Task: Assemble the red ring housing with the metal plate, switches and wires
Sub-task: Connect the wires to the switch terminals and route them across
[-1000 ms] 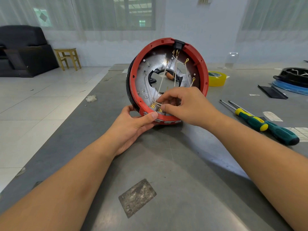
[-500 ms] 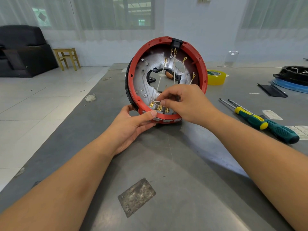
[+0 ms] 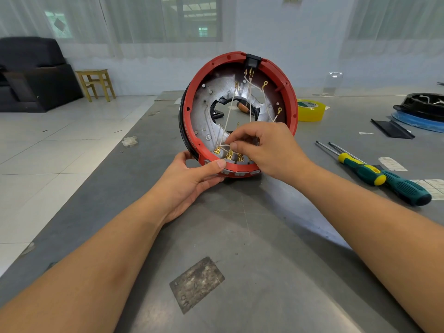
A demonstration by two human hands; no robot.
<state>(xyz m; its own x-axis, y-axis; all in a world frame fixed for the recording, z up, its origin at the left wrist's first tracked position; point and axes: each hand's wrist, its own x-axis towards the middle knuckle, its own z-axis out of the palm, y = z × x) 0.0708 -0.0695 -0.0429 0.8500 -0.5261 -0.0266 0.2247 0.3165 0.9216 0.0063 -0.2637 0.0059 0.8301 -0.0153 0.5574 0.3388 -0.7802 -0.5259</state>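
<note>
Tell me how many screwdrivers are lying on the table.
2, side by side on the table right of the red ring housing: the yellow-and-green screwdriver and the dark green screwdriver just behind it.

The place looked like a workshop or assembly room: a grey metal workbench (image 3: pixel 240 248) carried 2 screwdrivers (image 3: pixel 384 175), a yellow tape roll (image 3: pixel 311 110) and spare parts (image 3: pixel 422 109). Beyond it were a tiled floor (image 3: pixel 60 140), a wooden stool (image 3: pixel 96 84), a black sofa (image 3: pixel 31 73) and curtained windows (image 3: pixel 144 20).

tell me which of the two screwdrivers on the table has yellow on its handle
The screwdriver lying nearer the red ring housing: green handle with yellow bands. The other screwdriver, beside it, is plain dark teal.
</note>
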